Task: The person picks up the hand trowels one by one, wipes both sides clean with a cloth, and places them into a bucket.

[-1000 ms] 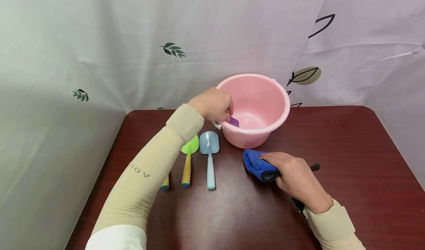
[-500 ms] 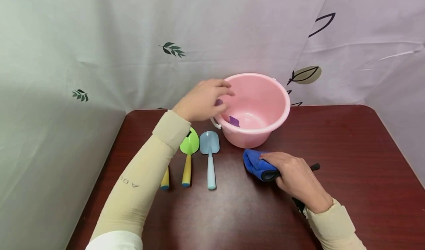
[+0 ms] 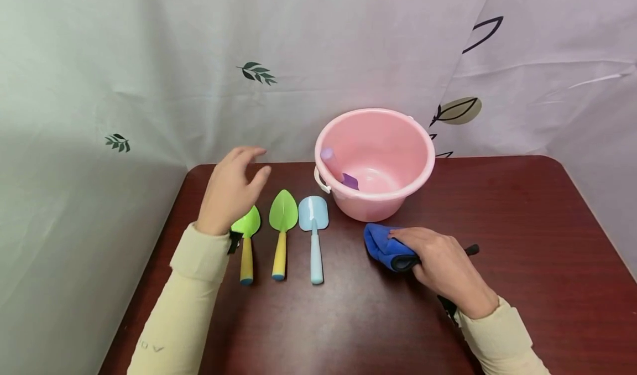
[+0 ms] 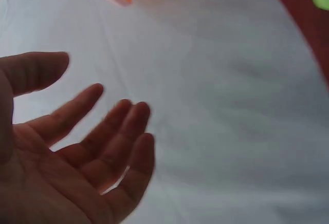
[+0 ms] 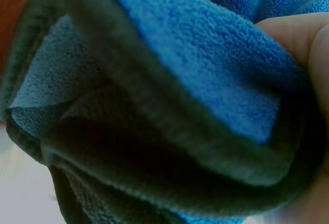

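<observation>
My left hand [image 3: 229, 189] hovers beside the pink bucket, fingers spread and nothing in them. Below it lies a green trowel [image 3: 246, 223] with a yellow handle, its blade partly hidden by the hand. Two more trowels lie alongside: a green one [image 3: 283, 212] with a yellow handle and a light blue one [image 3: 313, 213]. Inside the pink bucket [image 3: 423, 170], a purple tool [image 3: 350, 181] with a lilac handle leans against the left wall. My right hand [image 3: 445, 264] grips a folded blue cloth [image 3: 385, 245] with black edging, whose folds fill the right wrist view.
The dark red table [image 3: 522, 225] has a pale curtain [image 3: 199, 60] behind it and at its sides. The bucket's white handle [image 3: 321, 181] hangs at its left. A black rod end [image 3: 471, 250] pokes out past my right hand; its source is hidden.
My left hand has let go of the purple tool, leaving it in the bucket, and has moved left and toward me over the green trowel. The right hand and cloth have stayed put.
</observation>
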`<state>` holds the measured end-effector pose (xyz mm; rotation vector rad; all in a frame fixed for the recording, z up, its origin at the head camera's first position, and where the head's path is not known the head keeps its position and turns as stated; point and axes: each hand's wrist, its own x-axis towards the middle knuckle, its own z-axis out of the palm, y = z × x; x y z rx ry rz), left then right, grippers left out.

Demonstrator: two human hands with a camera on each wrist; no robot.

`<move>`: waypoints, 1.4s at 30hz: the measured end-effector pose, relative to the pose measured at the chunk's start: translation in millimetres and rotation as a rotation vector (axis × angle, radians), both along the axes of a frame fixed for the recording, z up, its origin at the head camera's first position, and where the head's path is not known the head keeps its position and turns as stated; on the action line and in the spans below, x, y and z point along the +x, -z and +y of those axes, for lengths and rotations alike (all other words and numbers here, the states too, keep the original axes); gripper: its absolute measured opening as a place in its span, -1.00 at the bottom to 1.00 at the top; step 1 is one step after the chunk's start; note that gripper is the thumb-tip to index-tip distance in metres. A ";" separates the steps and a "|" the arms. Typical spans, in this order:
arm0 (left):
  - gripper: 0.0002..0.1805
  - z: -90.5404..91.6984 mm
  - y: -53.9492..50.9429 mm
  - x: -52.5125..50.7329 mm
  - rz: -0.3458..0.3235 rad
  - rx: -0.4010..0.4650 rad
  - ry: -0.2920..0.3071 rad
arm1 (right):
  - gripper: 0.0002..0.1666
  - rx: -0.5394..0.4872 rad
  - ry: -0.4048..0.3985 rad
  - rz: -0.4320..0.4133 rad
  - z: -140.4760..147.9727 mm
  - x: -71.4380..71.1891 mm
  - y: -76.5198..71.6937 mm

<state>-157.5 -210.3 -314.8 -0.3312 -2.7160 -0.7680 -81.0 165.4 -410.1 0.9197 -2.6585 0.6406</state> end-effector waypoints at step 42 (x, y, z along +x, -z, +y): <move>-0.38 -70.7 115.5 87.6 -0.734 0.208 -0.395 | -0.24 0.010 0.021 -0.002 1.9 0.0 -3.9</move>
